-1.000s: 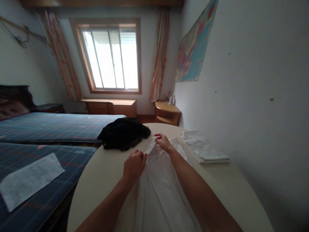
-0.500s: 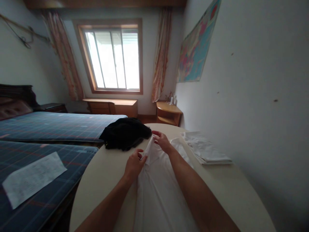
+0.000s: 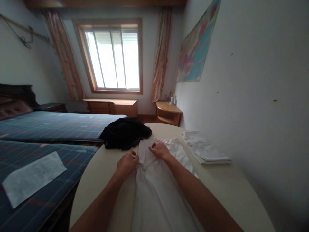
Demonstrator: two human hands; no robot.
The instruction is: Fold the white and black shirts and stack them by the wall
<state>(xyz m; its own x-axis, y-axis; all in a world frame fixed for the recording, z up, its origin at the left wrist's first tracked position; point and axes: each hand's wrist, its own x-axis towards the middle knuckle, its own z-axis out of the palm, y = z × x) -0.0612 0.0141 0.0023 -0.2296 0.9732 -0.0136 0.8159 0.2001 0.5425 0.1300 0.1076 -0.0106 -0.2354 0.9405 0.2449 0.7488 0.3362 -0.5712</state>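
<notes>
A white garment [image 3: 159, 196], which looks like a shirt, lies lengthwise on the round table and runs toward me. My left hand [image 3: 127, 164] is closed at its left edge, thumb and fingers pinching the cloth. Over the upper part of the garment is my right hand [image 3: 160, 150], its fingers slightly bent and apart, the tips at the fabric. Between the two hands a flap of white cloth [image 3: 146, 151] lies fairly flat. Just beyond them a crumpled black garment [image 3: 125, 132] sits at the table's far left edge.
The cream round table [image 3: 96, 190] stands close to the right wall. A folded white garment [image 3: 207, 149] rests on its right side. To the left are beds with plaid mattresses [image 3: 60, 124], one bearing a sheet of paper [image 3: 33, 178]. A corner shelf [image 3: 169, 108] stands behind.
Both hands have come down toward me, the left also shifting left. The cloth's upper edge, earlier raised between the fingers, now lies flatter and spread to the left.
</notes>
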